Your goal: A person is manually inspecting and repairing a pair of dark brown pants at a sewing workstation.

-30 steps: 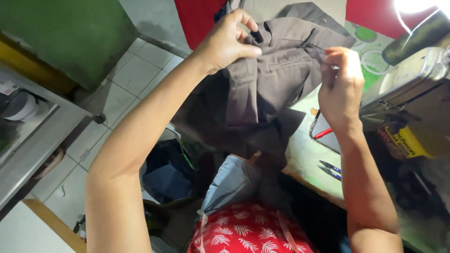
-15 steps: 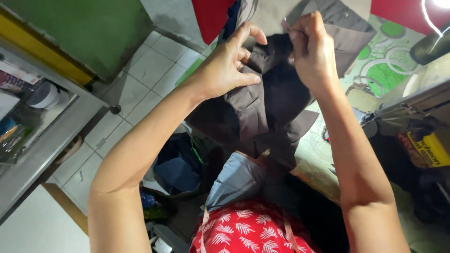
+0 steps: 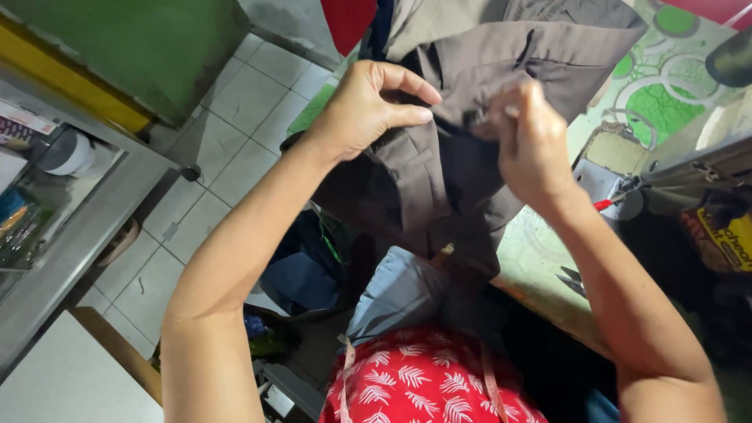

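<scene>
Above tiled floor (image 3: 235,110), both raised hands, left (image 3: 368,106) and right (image 3: 533,145), grip pinching brown garment (image 3: 462,78).

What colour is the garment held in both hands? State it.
Grey-brown, plain; the garment shows best in the head view.

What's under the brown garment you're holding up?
Below the brown garment lie a blue-grey cloth and the table's green-patterned edge. Both the left hand and the right hand pinch it. Whatever sits directly behind its folds is covered.
</scene>
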